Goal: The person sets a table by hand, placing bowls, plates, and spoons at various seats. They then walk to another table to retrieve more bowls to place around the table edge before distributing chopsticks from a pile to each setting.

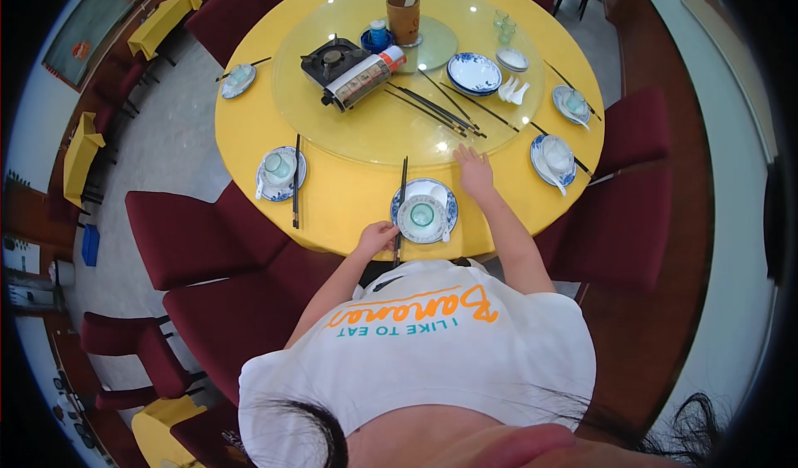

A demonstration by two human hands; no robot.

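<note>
My left hand (pixel 379 238) is closed at the near edge of the table, its fingertips on a pair of dark chopsticks (pixel 404 182). Just right of them is a blue-rimmed plate (pixel 450 199) bearing a white bowl (pixel 409 230), a small green glass cup (pixel 422 214) and a white spoon (pixel 445 233). My right hand (pixel 474 171) lies flat with fingers spread at the near rim of the glass turntable (pixel 349 140). Beyond its fingertips, several loose dark chopsticks (pixel 445 112) lie on the glass.
A portable gas stove (pixel 331 59), a gas canister (pixel 366 77), a brown holder (pixel 403 21), stacked plates (pixel 474 72) and white spoons (pixel 513 91) stand on the turntable. More place settings (pixel 281 174) ring the yellow-covered table (pixel 249 127). Dark red chairs (pixel 179 235) surround it.
</note>
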